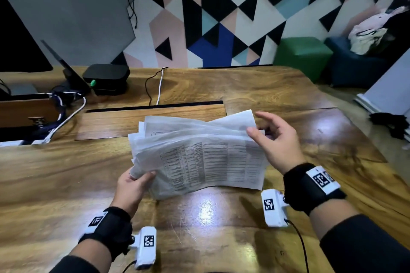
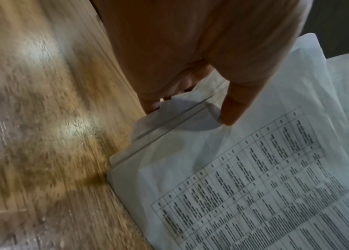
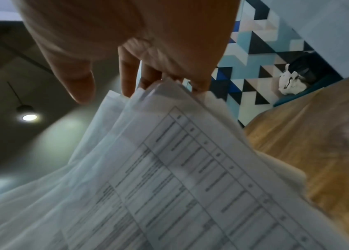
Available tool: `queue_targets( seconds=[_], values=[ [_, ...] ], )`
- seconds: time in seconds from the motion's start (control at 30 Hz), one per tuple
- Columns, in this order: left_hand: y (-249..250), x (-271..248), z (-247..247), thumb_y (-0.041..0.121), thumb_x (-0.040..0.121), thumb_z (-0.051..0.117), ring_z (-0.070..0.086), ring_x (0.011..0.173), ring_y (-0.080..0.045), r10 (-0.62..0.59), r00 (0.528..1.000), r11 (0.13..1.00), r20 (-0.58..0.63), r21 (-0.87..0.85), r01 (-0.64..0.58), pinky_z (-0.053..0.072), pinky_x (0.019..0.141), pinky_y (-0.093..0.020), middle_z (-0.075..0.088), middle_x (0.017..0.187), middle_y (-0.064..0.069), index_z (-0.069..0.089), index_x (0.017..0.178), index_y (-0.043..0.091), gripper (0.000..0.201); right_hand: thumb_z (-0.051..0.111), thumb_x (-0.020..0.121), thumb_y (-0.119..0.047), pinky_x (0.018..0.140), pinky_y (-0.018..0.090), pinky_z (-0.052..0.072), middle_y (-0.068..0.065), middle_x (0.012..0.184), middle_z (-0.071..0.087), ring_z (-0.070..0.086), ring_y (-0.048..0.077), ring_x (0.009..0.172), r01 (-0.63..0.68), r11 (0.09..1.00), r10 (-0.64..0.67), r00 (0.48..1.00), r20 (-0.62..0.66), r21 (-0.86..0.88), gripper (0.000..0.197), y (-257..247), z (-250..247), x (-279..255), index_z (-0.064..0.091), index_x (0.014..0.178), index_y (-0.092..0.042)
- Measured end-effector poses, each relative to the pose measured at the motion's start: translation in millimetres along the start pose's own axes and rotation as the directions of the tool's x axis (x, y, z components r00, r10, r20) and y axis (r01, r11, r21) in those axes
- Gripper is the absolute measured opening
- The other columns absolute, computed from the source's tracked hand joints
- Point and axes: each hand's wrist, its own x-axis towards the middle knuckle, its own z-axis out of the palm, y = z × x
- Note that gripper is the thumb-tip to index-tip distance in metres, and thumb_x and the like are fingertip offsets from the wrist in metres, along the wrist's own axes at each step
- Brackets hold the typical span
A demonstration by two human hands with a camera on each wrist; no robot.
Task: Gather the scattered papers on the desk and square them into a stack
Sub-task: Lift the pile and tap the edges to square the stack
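Note:
A loose bundle of several printed papers [image 1: 199, 157] is lifted off the wooden desk [image 1: 221, 217], with its sheets fanned and uneven at the top. My left hand [image 1: 142, 178] pinches the lower left corner, thumb on top and fingers underneath. In the left wrist view the thumb [image 2: 233, 108] presses the papers [image 2: 255, 186] beside a printed table. My right hand [image 1: 265, 127] is at the bundle's upper right edge. The right wrist view shows its fingers [image 3: 126, 81] against the papers' [image 3: 169, 169] edge from behind, with the thumb [image 3: 79, 84] held apart.
A black box [image 1: 106, 75] and cables [image 1: 158, 86] lie at the back of the desk, with a white cable [image 1: 66, 117] and an open wooden box [image 1: 22, 111] at the left. An inset panel [image 1: 133, 122] lies behind the papers. A green ottoman [image 1: 301, 55] stands beyond the desk.

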Motion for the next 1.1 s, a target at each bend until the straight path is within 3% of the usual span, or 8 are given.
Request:
queue_targets(
  seconds=[0.07,0.2,0.43,0.57,0.73,0.87,0.97,1.1],
  values=[
    [1,-2,0,-0.014,0.086,0.059,0.065,0.053,-0.001,0.0,1.0,1.0,-0.001,0.013,0.0,0.049,0.048,-0.012,0.074,0.064,0.006,0.065,0.093,0.005,0.021,0.079,0.078,-0.024,0.073,0.018,0.049,0.0,0.092,0.068,0.061,0.008,0.08,0.011,1.0,-0.009,0.998,0.065,-0.021,0.034,-6,5,8,0.069,0.11,-0.028],
    [2,-2,-3,-0.013,0.086,0.059,0.069,0.059,-0.004,-0.01,1.0,1.0,0.004,0.012,0.01,0.055,0.054,-0.016,0.075,0.078,-0.005,0.066,0.1,0.002,0.021,0.072,0.083,-0.007,0.064,0.013,0.046,-0.009,0.071,0.068,0.057,-0.001,0.064,0.054,0.998,-0.05,0.996,0.079,-0.046,0.015,-5,6,13,0.072,0.079,-0.022],
    [2,-1,-1,-0.013,0.087,0.058,0.073,0.071,-0.007,-0.039,0.999,0.999,0.034,0.002,0.039,0.059,0.063,-0.019,0.079,0.079,0.006,0.067,0.102,0.01,0.029,0.071,0.067,-0.011,0.07,0.022,0.045,0.001,0.076,0.066,0.057,0.012,0.074,-0.255,0.943,0.287,0.948,-0.138,0.216,0.006,40,-6,-6,0.074,0.068,-0.016],
    [2,1,-2,-0.013,0.085,0.06,0.071,0.069,-0.013,-0.037,0.999,0.999,0.028,0.04,0.036,0.058,0.063,-0.02,0.078,0.081,0.001,0.068,0.094,0.011,0.027,0.065,0.064,-0.007,0.073,0.031,0.046,0.002,0.071,0.067,0.058,0.022,0.078,-0.406,0.834,0.484,0.863,-0.144,0.373,0.009,67,-5,-16,0.073,0.065,-0.011],
    [19,-8,7,-0.019,0.083,0.059,0.069,0.069,0.004,0.001,0.979,0.985,0.206,0.169,-0.037,0.054,0.065,-0.011,0.077,0.074,0.012,0.067,0.097,0.005,0.028,0.051,0.082,0.008,0.056,0.026,0.035,-0.004,0.052,0.054,0.049,0.013,0.054,-0.432,0.77,0.527,0.846,-0.085,0.47,0.037,71,-8,-18,0.059,0.054,-0.014],
    [28,-16,19,-0.007,0.087,0.063,0.056,0.045,0.005,-0.008,0.959,0.949,0.283,0.303,-0.081,0.044,0.046,-0.01,0.065,0.049,0.01,0.064,0.072,0.006,0.02,0.055,0.086,0.002,0.06,0.027,0.037,0.003,0.064,0.057,0.051,0.016,0.062,-0.455,0.769,0.527,0.849,-0.043,0.449,0.023,66,-5,-16,0.057,0.069,-0.013],
    [26,-13,17,0.006,0.088,0.067,0.06,0.062,-0.012,-0.024,0.969,0.955,0.245,0.292,-0.05,0.049,0.058,-0.021,0.069,0.064,0.002,0.069,0.08,0.001,0.01,0.064,0.089,-0.023,0.066,0.025,0.043,-0.003,0.079,0.067,0.06,0.008,0.07,-0.467,0.753,0.537,0.843,-0.022,0.462,0.008,62,-5,-12,0.063,0.088,-0.016],
    [39,-17,13,0.008,0.088,0.069,0.065,0.069,-0.021,-0.067,0.959,0.966,0.276,0.26,-0.007,0.052,0.061,-0.025,0.072,0.073,-0.007,0.07,0.09,-0.006,0.014,0.08,0.056,-0.065,0.106,0.036,0.036,-0.009,0.141,0.047,0.048,0.01,0.126,-0.47,0.829,0.492,0.871,0.004,0.303,0.105,74,-18,-15,0.039,0.142,-0.023]
  ],
)
